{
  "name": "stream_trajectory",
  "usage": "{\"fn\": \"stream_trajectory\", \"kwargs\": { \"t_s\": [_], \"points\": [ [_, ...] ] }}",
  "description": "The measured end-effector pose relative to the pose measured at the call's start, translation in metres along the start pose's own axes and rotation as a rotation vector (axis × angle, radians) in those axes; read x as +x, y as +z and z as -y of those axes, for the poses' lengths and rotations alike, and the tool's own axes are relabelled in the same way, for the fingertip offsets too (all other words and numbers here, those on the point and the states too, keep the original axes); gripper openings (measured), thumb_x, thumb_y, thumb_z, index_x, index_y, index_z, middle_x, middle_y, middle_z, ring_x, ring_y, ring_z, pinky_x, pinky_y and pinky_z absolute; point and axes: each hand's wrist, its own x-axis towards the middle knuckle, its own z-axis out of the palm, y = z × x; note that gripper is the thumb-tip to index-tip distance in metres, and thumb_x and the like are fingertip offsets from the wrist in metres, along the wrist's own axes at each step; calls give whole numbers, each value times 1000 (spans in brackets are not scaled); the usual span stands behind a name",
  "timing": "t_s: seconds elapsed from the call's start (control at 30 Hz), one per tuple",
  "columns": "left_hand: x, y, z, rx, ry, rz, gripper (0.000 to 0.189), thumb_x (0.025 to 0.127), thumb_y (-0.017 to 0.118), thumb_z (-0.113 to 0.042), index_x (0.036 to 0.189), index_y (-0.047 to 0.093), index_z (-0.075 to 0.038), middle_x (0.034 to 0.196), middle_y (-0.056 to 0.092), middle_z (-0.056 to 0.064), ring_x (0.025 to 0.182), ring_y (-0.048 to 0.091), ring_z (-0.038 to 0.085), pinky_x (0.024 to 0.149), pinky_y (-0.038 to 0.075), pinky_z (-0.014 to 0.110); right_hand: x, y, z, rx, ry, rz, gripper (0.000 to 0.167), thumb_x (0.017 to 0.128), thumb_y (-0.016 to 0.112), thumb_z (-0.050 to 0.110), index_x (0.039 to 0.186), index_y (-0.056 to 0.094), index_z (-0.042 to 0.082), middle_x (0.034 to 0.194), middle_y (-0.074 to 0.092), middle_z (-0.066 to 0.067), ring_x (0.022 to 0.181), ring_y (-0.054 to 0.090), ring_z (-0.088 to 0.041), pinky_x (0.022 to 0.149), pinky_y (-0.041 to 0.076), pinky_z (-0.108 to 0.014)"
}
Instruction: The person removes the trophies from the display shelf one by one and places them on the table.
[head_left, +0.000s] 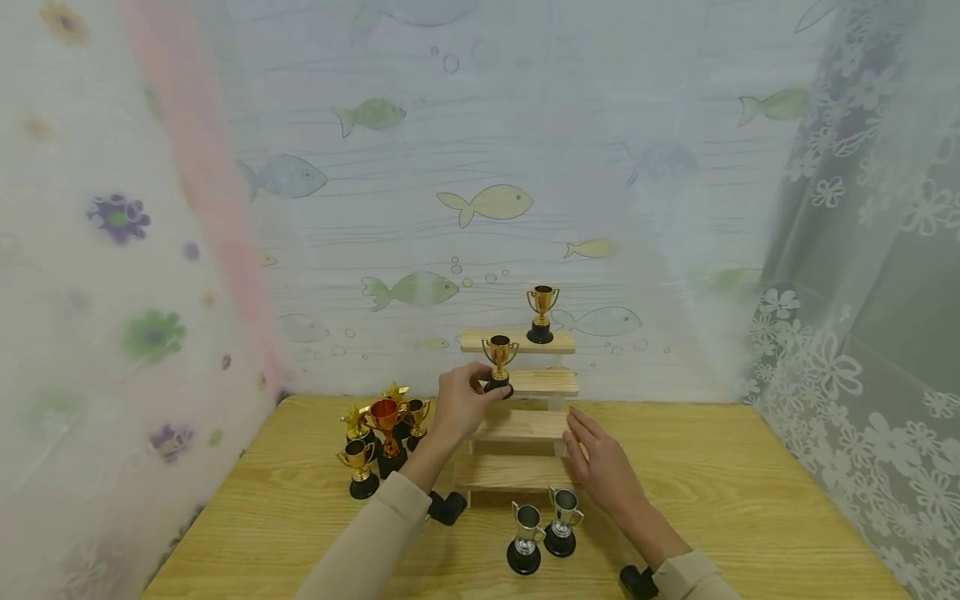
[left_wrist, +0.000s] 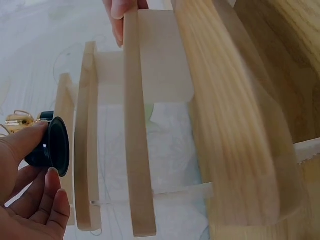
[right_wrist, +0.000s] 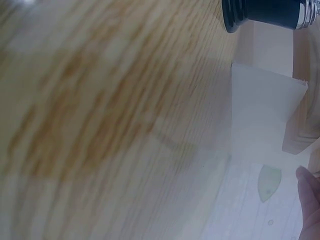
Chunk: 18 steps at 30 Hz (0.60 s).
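My left hand (head_left: 465,404) holds a small gold trophy cup (head_left: 499,354) by its black base, at the left end of the second-highest step of a wooden stepped stand (head_left: 517,472). In the left wrist view the fingers (left_wrist: 52,190) pinch that base (left_wrist: 57,145), whose underside is tilted into sight. With its fingers fairly straight, my right hand (head_left: 603,467) touches the right end of a lower step; only part of this hand (right_wrist: 310,200) shows in the right wrist view. Another gold trophy cup (head_left: 541,312) stands upright on the top step.
Two silver trophy cups (head_left: 527,533) stand before the stand. Left of it, gold cups, star trophies (head_left: 356,421) and a larger red-gold cup (head_left: 386,429) are grouped on the wooden table (head_left: 750,500). A fish-patterned curtain (head_left: 495,125) hangs behind.
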Motion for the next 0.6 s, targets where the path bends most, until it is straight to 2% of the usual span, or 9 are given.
{"fn": "stream_trajectory", "kwargs": {
  "t_s": [0.37,0.6],
  "points": [
    [-15,2,7,5,30,-14,36,87,85,-22,118,75,-6,106,75,9,68,57,11,60,48,29,0,1,0,2,-21,-22,40,106,58,15,136,59,-11,146,55,-24,129,57,-42,99,51,-53],
    [-23,2,8,-12,6,5,38,86,85,-24,119,75,-7,85,67,2,66,55,12,57,46,28,0,0,0,20,-9,-6,40,106,57,16,137,59,-11,146,54,-25,130,56,-43,101,49,-54]
  ]
}}
